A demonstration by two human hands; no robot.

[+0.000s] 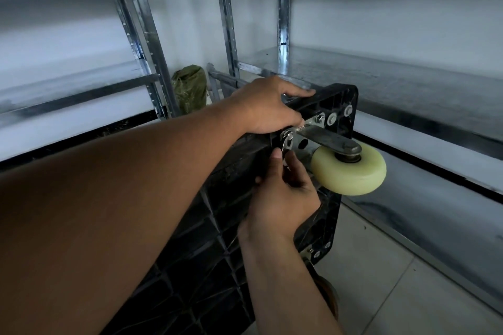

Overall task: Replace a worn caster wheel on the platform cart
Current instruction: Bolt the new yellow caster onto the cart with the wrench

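Left hand (268,107) clamped over top edge of platform cart (215,266), which is tipped on side. Right hand (281,198) just below, pinching metal fitting (286,144) at caster bracket (326,139); bolt or tool, cannot tell. Caster wheel (349,171) centre right of frame: hard, smooth, probably slippery and free-spinning; hold by stiff bracket instead.

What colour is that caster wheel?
The caster wheel is pale creamy yellow, seen clearly in the head view.

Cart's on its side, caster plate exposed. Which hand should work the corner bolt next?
Right. The right hand already pinches a small metal piece at the corner bolt of the caster plate. The left hand grips the edge of the platform cart, probably steadying it.
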